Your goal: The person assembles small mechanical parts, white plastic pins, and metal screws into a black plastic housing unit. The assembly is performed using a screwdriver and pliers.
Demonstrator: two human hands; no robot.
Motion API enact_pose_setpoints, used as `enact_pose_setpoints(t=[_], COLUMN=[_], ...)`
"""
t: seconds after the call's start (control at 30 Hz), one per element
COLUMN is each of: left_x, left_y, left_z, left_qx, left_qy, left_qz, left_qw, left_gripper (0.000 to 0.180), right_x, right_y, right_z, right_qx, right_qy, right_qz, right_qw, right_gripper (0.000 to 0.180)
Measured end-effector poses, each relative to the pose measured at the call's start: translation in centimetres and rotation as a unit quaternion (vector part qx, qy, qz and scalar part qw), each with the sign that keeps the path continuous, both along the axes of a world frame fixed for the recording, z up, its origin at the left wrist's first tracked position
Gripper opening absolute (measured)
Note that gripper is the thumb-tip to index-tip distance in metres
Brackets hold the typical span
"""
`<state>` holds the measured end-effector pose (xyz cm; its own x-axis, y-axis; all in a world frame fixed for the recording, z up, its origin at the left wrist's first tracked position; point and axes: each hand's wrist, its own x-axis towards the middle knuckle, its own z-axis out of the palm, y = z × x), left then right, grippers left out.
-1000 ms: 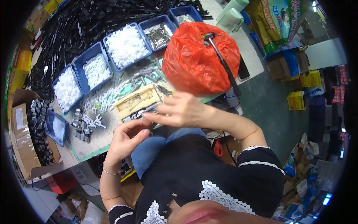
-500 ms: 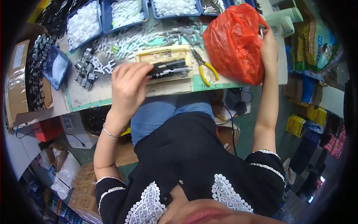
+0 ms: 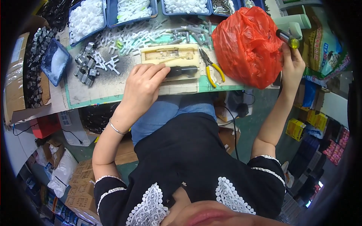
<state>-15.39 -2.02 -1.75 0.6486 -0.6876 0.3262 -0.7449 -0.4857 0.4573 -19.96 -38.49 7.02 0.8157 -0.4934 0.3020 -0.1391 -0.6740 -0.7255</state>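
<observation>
Crowding the far side of the worktable (image 3: 94, 90) are blue trays (image 3: 109, 15) of small white plastic parts, with more white pieces (image 3: 124, 37) and small grey metal parts (image 3: 85, 69) scattered loose over the green mat (image 3: 75, 100). A bulging red plastic bag (image 3: 245, 45) sits at the right edge of the table, between the two hands, and yellow-handled pliers (image 3: 213, 69) lie just left of it. A cream-coloured block fixture (image 3: 169, 60) rests near the table's front edge, with a shallow recess along its top and a dark, oblong part (image 3: 183, 71) lying along its near side. The left hand (image 3: 141, 88) lies palm down on the table against the fixture, fingers stretched forward and loosely together, their tips on the left end of the dark part; whether they pinch it cannot be told. Well apart, beyond the red bag, the right hand (image 3: 292, 66) is raised and closed around a tool (image 3: 288, 38) with a dark shaft and a translucent yellow-green end, which sticks up out of the fist beside the bag's upper right side. A silver bangle (image 3: 115, 128) circles the left wrist.
</observation>
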Motion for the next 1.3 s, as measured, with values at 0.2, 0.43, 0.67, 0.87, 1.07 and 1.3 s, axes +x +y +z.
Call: enact_pose_setpoints(t=[0.2,0.43,0.67,0.87,1.07,1.3], left_x=[-0.3,-0.9,-1.2,-1.6,-1.9,-1.9], left_y=[-1.4,-2.4,-2.2,-2.0,-2.1,-1.8], left_z=[-1.0,-0.7,-0.7,-0.8,-1.2,-1.5], left_qx=[-0.010,0.091,0.131,0.120,0.125,0.045], left_qy=[-0.050,-0.168,-0.131,-0.166,-0.207,-0.121], left_qz=[0.011,0.013,0.023,0.016,0.032,0.055], left_qw=[0.999,0.982,0.982,0.979,0.970,0.990], left_gripper=[0.023,0.010,0.029,0.029,0.028,0.026], right_x=[-1.6,-2.3,-2.3,-2.4,-1.9,-2.9], right_y=[9.1,12.7,12.8,14.5,13.6,13.3], right_z=[2.2,-5.8,-7.0,-5.9,-5.9,-5.0], right_qx=[0.027,-0.069,-0.061,-0.085,-0.037,0.032], right_qy=[0.038,0.158,0.107,0.016,-0.062,0.053], right_qz=[0.188,0.284,0.278,0.342,0.305,0.218], right_qw=[0.981,0.943,0.953,0.936,0.950,0.974], right_gripper=[0.028,0.031,0.029,0.033,0.034,0.022])
